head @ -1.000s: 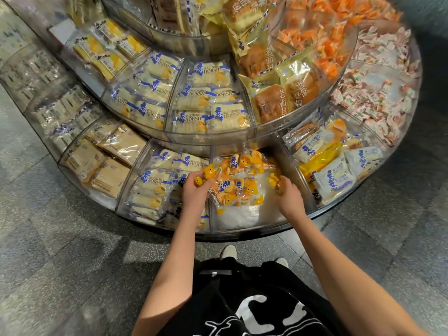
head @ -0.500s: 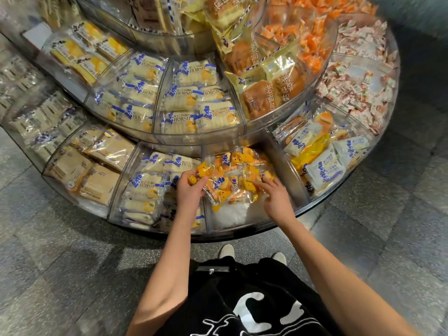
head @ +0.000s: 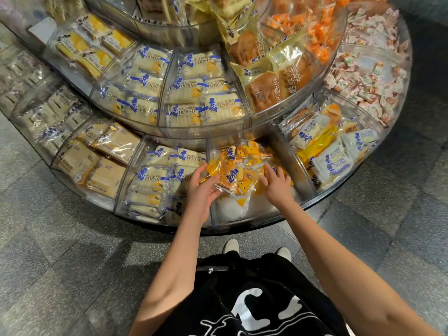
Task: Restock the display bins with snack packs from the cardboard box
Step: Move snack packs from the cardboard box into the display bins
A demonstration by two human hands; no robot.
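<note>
Yellow-and-orange plastic-wrapped snack packs [head: 240,166] lie heaped in a clear wedge-shaped display bin [head: 287,155]. The left hand [head: 201,190] curls round the heap's left edge; the right hand [head: 276,186] rests on it, fingers spread.

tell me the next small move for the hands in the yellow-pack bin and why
Probably spread the yellow packs toward the front of the bin. The left hand grips packs at the pile's left edge, the right hand rests spread on top, and the pile sits heaped mid-bin while the front shows bare pale floor.
</note>
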